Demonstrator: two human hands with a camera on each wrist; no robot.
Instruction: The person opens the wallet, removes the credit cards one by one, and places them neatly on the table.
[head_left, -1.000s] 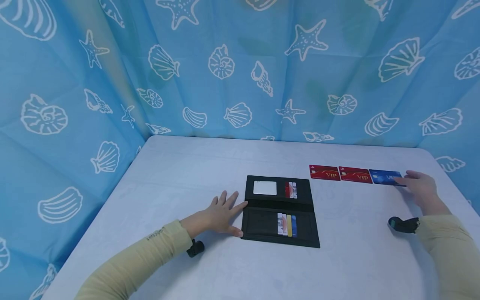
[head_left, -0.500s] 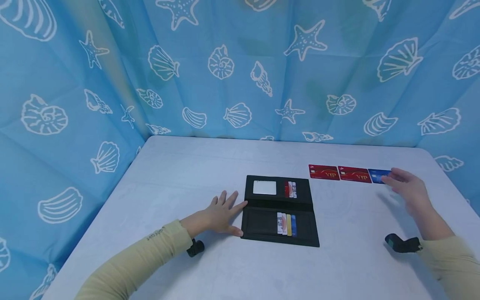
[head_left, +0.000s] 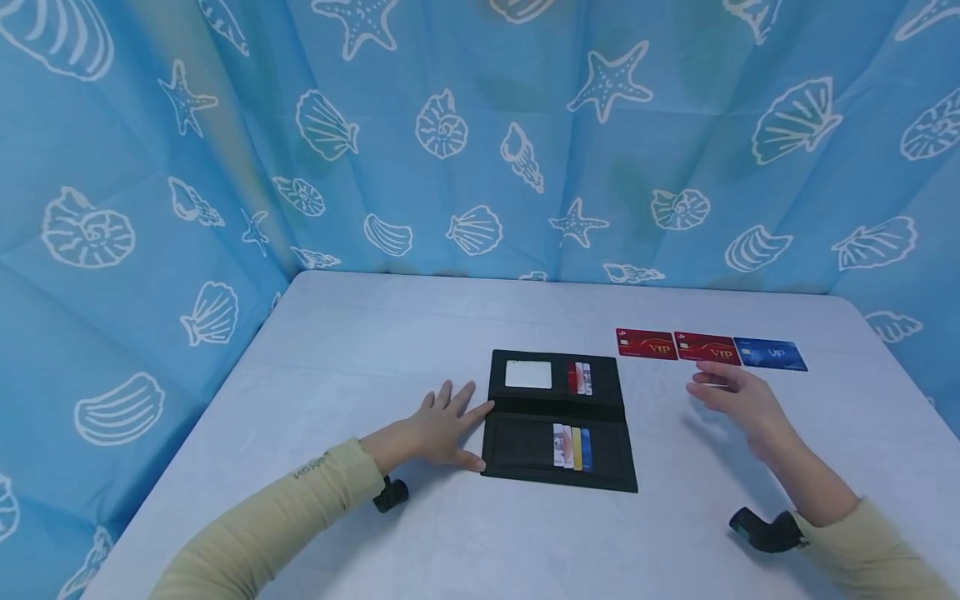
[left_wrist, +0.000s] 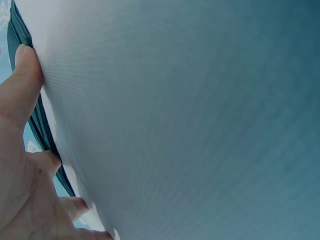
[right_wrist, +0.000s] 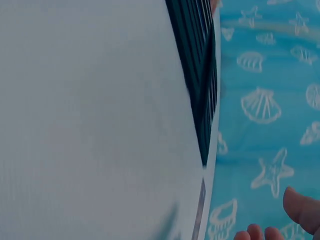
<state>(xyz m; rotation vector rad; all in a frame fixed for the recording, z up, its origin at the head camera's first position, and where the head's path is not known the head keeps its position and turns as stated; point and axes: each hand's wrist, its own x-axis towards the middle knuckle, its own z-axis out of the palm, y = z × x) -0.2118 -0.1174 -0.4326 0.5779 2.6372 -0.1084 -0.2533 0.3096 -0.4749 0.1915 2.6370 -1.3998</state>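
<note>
Blue seashell-print curtain behind a pale counter (head_left: 360,350). Black wallet (head_left: 558,421) lies open; left hand (head_left: 435,433) flat, fingers spread, touching its left edge. Right hand (head_left: 738,400) empty, fingers relaxed, hovering near the middle red VIP card (head_left: 705,347). Advised: pin the wallet firmly and pinch one card by its edge.

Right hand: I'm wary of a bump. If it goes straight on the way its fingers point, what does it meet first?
Probably the open black wallet; the right hand points left with bare table between, though its height is unclear.
</note>
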